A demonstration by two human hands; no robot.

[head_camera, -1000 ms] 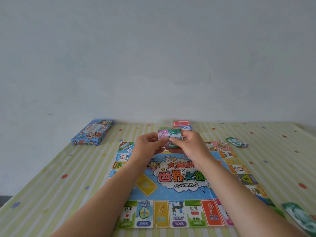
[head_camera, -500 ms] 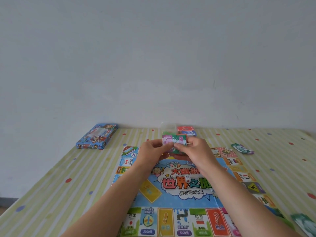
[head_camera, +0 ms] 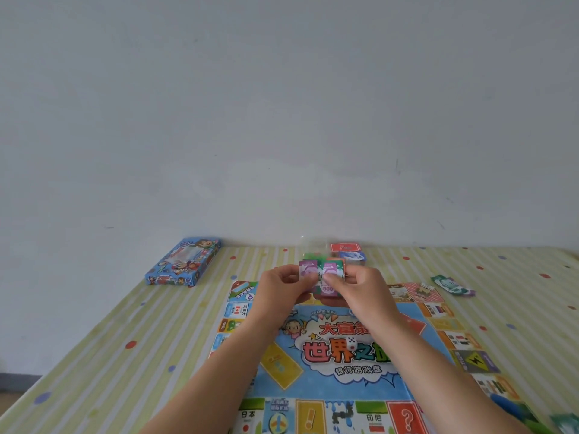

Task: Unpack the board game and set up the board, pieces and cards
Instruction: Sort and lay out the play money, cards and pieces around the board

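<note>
Evidently the left hand (head_camera: pixel 279 289) and right hand (head_camera: pixel 365 289) pinch one wad of play money (head_camera: pixel 322 270) above the board (head_camera: pixel 329 386), probably to part it.

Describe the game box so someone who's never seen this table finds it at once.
Start at the striped tablecloth with the game board in its middle. Beyond the board's far left corner, by the wall, the game box lies flat on its own. It is long, blue and covered in cartoon figures, unlike the small red card stack further right.
</note>
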